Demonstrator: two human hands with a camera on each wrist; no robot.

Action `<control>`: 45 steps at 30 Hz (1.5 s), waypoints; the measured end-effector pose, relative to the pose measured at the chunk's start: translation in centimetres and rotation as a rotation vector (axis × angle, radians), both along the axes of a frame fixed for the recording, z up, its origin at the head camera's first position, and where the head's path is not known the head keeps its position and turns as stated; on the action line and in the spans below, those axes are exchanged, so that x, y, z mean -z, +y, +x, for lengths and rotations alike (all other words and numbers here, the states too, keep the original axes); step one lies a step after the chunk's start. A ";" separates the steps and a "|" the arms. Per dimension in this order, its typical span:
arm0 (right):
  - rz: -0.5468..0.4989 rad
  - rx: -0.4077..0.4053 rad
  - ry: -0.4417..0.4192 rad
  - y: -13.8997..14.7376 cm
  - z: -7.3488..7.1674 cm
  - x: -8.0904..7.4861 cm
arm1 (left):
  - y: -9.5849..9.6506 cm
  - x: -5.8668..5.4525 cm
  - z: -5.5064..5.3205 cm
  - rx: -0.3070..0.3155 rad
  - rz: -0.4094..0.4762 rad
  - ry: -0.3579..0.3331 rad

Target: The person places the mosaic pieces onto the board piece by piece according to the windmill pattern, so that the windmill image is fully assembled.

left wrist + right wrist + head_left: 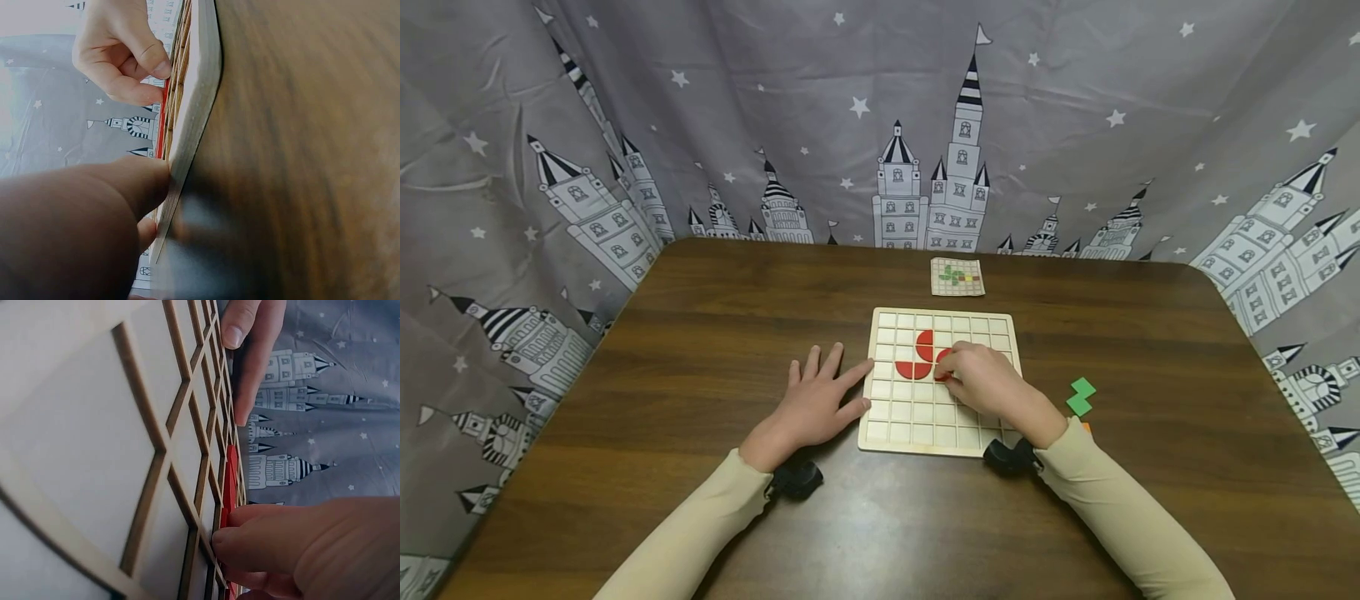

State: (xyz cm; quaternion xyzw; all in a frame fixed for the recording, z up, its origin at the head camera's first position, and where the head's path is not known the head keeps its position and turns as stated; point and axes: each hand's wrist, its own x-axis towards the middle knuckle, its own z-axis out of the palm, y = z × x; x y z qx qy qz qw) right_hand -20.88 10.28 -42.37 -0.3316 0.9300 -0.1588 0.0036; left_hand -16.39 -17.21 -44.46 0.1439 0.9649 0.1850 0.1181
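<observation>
A wooden grid board (895, 433) lies on the table with raised lines dividing it into squares. Two red half-round pieces, one upright (926, 345) and one lying sideways (913, 370), sit in its squares. My right hand (988, 379) pinches a third red piece (942, 356) between thumb and fingers, down at the board's surface; the hand covers part of it. Spread out flat, my left hand (811, 407) lies on the table, its index finger and thumb touching the board's left edge. In the right wrist view, red (230, 478) shows at the right fingertips.
Behind the board lies a small pattern card (957, 277) with a green, yellow and red design. Green pieces (1080, 397) rest to the right, and an orange piece (1086, 427) peeks out beside the right sleeve. A grey castle-print curtain (820, 100) hangs behind the table.
</observation>
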 end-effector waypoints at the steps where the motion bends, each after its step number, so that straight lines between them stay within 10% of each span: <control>1: 0.000 0.000 0.001 0.0 0.0 0.0 | 0.0 0.0 0.0 -0.001 -0.001 0.000; 21: -0.037 -0.016 0.023 0.7 -0.2 -0.1 | 0.0 0.1 0.0 -0.003 0.004 0.004; 45: 0.057 0.202 -0.112 11.0 2.7 -1.0 | 0.0 0.2 -0.2 -0.002 -0.017 0.010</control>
